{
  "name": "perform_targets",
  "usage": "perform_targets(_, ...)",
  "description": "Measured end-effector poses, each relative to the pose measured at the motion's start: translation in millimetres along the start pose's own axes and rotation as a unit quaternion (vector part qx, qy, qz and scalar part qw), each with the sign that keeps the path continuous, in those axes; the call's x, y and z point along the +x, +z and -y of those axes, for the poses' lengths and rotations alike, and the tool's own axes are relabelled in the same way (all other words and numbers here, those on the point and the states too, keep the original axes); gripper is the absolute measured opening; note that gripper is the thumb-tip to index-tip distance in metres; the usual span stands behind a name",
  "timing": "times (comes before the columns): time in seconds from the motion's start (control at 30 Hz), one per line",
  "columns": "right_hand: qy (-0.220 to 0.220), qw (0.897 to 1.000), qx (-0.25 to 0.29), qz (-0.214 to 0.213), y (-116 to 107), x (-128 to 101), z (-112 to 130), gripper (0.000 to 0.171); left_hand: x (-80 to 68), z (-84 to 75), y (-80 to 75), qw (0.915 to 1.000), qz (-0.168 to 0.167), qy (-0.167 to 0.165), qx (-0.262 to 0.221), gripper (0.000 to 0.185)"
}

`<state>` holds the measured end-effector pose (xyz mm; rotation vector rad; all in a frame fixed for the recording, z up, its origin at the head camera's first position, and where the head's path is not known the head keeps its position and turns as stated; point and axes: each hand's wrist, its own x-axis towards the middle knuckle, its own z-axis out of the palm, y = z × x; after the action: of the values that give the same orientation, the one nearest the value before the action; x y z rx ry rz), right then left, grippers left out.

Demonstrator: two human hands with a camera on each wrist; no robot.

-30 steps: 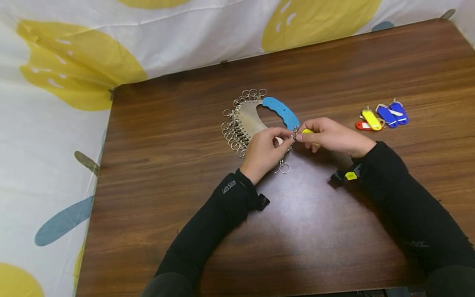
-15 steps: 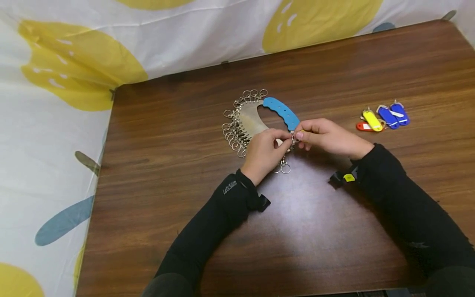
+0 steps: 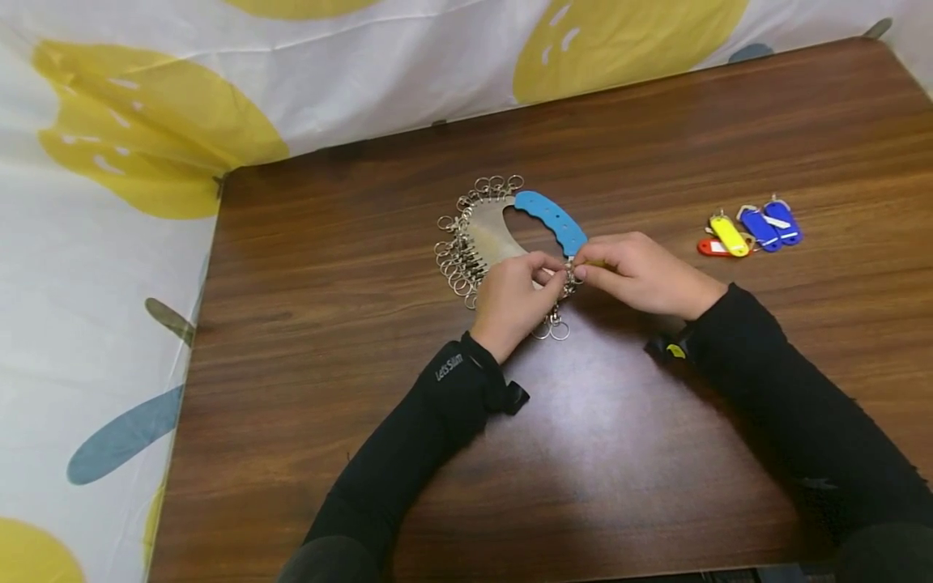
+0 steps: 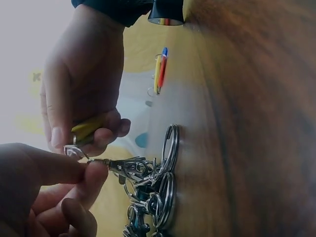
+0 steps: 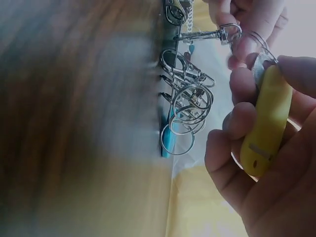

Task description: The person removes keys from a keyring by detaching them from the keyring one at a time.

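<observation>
A curved metal key holder (image 3: pixel 490 233) with a blue handle (image 3: pixel 551 217) lies on the table, its outer edge lined with swivel clips and split rings. My left hand (image 3: pixel 513 300) pinches a split ring (image 5: pixel 259 40) beside the end of a swivel clip (image 5: pixel 205 36), near the handle's lower end. Close against those fingertips, my right hand (image 3: pixel 645 274) holds a yellow key tag (image 5: pixel 269 121), its top by the ring. In the head view the fingers cover most of this tag. Whether the tag's metal loop is threaded on the ring, I cannot tell.
To the right lie another yellow key tag (image 3: pixel 729 236), a red one (image 3: pixel 710 248) and two blue ones (image 3: pixel 783 223). The wooden table (image 3: pixel 328 283) meets a patterned cloth (image 3: pixel 408 65) along its back and left sides.
My right hand has shifted slightly left, closer to the left fingertips, and turned so the yellow key tag is mostly hidden from the head view. My left hand stays nearly in place.
</observation>
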<state>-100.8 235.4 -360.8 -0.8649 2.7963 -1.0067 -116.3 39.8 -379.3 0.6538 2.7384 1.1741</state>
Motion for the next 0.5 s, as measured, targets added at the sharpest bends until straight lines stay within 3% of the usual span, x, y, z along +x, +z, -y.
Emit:
perform_targets(0.23, 0.010, 1.000, 0.019, -0.009, -1.6, 0.1, 1.9, 0.016, -0.8, -1.2, 0.2, 0.9978, -0.022, 0.057, 0.025, 0.011)
perform_targets(0.33, 0.000, 1.000, 0.020, -0.013, -1.2, 0.4, 1.9, 0.015, -1.5, -0.2, 0.7, 0.9980, -0.024, 0.051, 0.028, 0.010)
perform_targets(0.5, -0.010, 1.000, 0.017, -0.007, -0.1, 0.7, 1.2, 0.014, -1.6, -0.5, -0.5, 0.9992, -0.015, 0.013, 0.035, 0.013)
